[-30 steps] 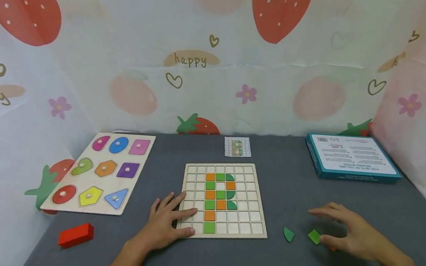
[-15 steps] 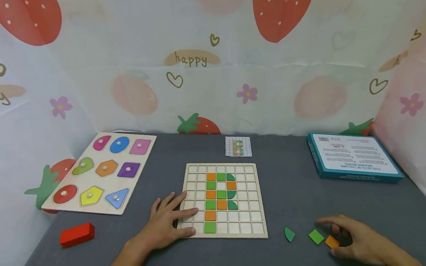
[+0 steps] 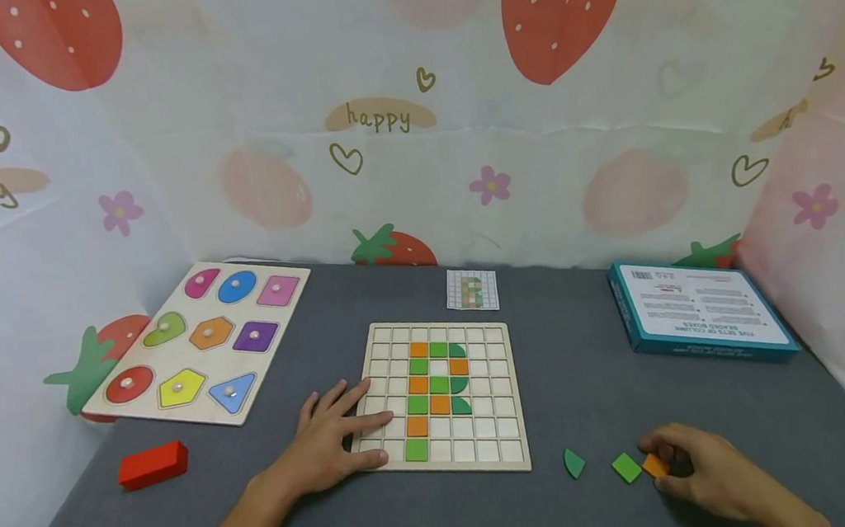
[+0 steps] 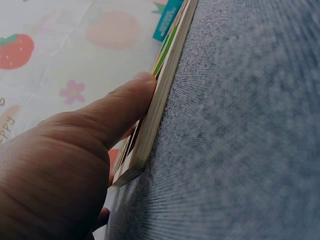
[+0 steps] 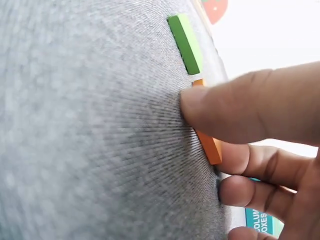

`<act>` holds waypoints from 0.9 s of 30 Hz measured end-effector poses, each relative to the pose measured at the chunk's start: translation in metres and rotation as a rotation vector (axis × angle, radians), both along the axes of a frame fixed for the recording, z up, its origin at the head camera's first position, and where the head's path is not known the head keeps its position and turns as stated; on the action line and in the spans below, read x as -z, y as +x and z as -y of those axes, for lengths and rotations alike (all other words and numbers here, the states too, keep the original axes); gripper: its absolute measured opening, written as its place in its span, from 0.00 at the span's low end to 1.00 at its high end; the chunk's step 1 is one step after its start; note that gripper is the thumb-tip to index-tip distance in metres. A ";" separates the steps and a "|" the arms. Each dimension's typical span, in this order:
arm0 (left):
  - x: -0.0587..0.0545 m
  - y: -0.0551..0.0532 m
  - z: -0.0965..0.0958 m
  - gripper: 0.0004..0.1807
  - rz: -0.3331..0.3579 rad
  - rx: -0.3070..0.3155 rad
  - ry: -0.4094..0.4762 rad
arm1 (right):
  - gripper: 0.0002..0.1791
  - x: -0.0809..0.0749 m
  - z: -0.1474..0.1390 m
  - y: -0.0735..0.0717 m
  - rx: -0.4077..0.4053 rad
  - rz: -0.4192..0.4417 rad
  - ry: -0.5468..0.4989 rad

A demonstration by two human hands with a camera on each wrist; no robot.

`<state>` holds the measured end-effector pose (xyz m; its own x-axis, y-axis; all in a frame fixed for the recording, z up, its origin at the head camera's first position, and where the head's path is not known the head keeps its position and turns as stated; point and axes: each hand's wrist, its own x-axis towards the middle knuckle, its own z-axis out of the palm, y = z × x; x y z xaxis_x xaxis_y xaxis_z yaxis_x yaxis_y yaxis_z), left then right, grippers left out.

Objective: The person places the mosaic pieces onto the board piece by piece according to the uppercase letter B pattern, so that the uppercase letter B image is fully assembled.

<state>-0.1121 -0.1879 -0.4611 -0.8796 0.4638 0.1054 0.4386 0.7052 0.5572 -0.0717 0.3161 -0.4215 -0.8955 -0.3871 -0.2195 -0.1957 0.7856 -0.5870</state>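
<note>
My left hand (image 3: 325, 446) rests spread on the left edge of a wooden grid board (image 3: 487, 452), thumb near its front corner. Orange and green square tiles with dark green rounded pieces form a pattern in the board's cells. To the right of the board, my right hand (image 3: 715, 472) pinches an orange square tile (image 3: 655, 466) between thumb and fingers, low over the tabletop. In the right wrist view the thumb covers the middle of that tile. Just left of it lies a light green square tile (image 3: 626, 468), then a dark green rounded piece (image 3: 574, 464).
Behind the board lies a small pattern card (image 3: 472, 291). A knobbed shape puzzle (image 3: 225, 358) is at the left, with a red block (image 3: 153, 466) in front. A teal box (image 3: 702, 308) lies at the back right. Printed cloth (image 3: 416, 181) walls the table.
My right hand has come down from above the loose tiles and closed its thumb and fingers on the orange tile, which has shifted slightly. My left hand stays in place.
</note>
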 end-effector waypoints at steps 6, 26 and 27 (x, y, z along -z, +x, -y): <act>0.000 0.000 0.000 0.32 -0.005 0.003 0.002 | 0.19 -0.001 0.003 -0.001 0.049 -0.084 0.070; 0.001 0.001 0.000 0.31 -0.007 0.008 0.012 | 0.18 -0.029 0.023 0.001 0.096 -0.515 -0.028; 0.001 0.001 0.000 0.31 -0.004 0.007 0.009 | 0.19 -0.030 0.025 0.001 0.087 -0.538 -0.034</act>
